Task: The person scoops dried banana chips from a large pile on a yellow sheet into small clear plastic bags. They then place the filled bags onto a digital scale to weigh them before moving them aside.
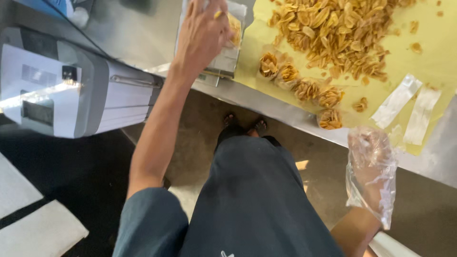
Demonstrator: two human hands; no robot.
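Here, we stand at a steel counter point(285, 116), one hand gloved and one bare, amid golden fried chips.

Nearest us, our right hand point(371, 164) hangs just off the counter's edge inside a loose clear plastic glove, fingers curled inward and holding nothing we can make out. Beyond it, small filled packets point(304, 88) of chips lie in a row on a yellow sheet point(428, 62), beside two empty clear sleeves point(407, 107). Farther off, our left hand point(202, 33) presses down, fingers closed over a clear bag of chips point(231, 45) resting on a small scale. The loose heap of chips point(333, 33) lies just right of it; a grey-white machine point(62, 90) sits at far left.
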